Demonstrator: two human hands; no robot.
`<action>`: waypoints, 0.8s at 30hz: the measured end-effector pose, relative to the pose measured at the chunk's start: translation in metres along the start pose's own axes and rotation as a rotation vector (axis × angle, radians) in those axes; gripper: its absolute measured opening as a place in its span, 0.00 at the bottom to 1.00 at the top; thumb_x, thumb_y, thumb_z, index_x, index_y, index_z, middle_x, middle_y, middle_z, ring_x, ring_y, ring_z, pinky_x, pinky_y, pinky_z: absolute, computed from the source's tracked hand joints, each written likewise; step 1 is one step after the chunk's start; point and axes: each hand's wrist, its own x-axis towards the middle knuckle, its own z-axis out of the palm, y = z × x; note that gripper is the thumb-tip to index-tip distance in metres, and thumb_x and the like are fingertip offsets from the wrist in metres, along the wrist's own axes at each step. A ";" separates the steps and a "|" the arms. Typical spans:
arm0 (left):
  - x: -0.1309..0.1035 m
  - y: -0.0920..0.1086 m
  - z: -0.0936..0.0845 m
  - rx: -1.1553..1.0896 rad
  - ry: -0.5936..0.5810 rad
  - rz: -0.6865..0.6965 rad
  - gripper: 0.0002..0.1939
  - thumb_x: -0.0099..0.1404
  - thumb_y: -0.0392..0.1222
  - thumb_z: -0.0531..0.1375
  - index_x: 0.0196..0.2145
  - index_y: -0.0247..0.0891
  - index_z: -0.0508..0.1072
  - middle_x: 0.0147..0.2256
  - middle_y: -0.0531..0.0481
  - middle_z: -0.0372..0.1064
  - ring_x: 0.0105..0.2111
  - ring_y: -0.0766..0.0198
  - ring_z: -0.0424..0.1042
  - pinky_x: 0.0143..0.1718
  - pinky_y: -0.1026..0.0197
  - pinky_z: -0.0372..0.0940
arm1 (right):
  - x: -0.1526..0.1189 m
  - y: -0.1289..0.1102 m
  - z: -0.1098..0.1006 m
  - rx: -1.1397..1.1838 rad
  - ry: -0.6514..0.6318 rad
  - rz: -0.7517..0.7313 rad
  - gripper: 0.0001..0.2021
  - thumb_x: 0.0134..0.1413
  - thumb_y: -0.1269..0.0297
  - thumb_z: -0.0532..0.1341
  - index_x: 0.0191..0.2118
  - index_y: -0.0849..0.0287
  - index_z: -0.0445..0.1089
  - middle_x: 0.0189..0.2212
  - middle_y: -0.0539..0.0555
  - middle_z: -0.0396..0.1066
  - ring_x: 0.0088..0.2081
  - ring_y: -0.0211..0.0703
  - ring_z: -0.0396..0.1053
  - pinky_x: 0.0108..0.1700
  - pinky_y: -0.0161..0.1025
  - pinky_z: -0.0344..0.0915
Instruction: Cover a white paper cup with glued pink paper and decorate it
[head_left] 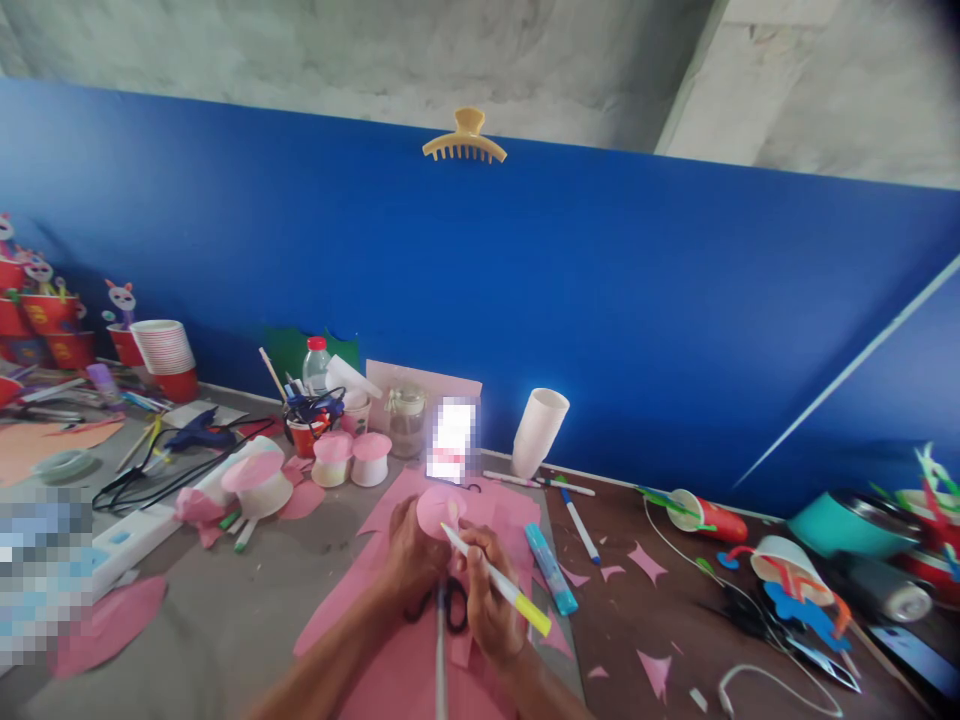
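My left hand (409, 548) grips a round pink paper piece (437, 508); whether a cup sits under it, as with those nearby, I cannot tell. Between the fingers of my right hand (491, 590) is a white marker with a yellow end (506, 588), its tip at the right edge of the pink piece. Large pink paper sheets (349, 605) lie beneath both hands. Black-handled scissors (456, 605) rest on them, partly hidden by my hands. A light blue pack (551, 568) lies just right of my right hand.
Two white cups with pink tops (371, 460) stand behind on the left, near a glass jar (407, 420). A glowing phone (452, 440) leans behind my hands, beside tall white cups (540, 430). Left lies a power strip (135, 545); right, pink scraps (646, 563) and cables.
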 end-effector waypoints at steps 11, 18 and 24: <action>0.000 0.003 0.002 0.088 0.070 -0.097 0.13 0.59 0.44 0.59 0.40 0.38 0.75 0.40 0.42 0.77 0.43 0.50 0.75 0.48 0.46 0.72 | -0.005 0.014 0.001 -0.030 0.044 0.068 0.18 0.72 0.52 0.51 0.37 0.55 0.72 0.27 0.49 0.71 0.27 0.39 0.68 0.31 0.35 0.70; 0.000 0.004 0.001 0.082 0.064 -0.135 0.14 0.60 0.46 0.58 0.41 0.36 0.74 0.40 0.40 0.77 0.42 0.49 0.75 0.48 0.46 0.71 | -0.006 0.016 0.001 -0.048 0.043 0.082 0.18 0.71 0.52 0.51 0.37 0.56 0.72 0.28 0.50 0.71 0.28 0.40 0.68 0.30 0.36 0.69; 0.000 0.002 0.002 0.069 0.062 -0.132 0.17 0.61 0.50 0.58 0.42 0.36 0.74 0.40 0.40 0.77 0.42 0.47 0.75 0.43 0.47 0.73 | -0.003 0.009 0.002 -0.049 0.031 0.062 0.17 0.71 0.54 0.51 0.35 0.54 0.72 0.27 0.50 0.71 0.27 0.41 0.68 0.29 0.38 0.68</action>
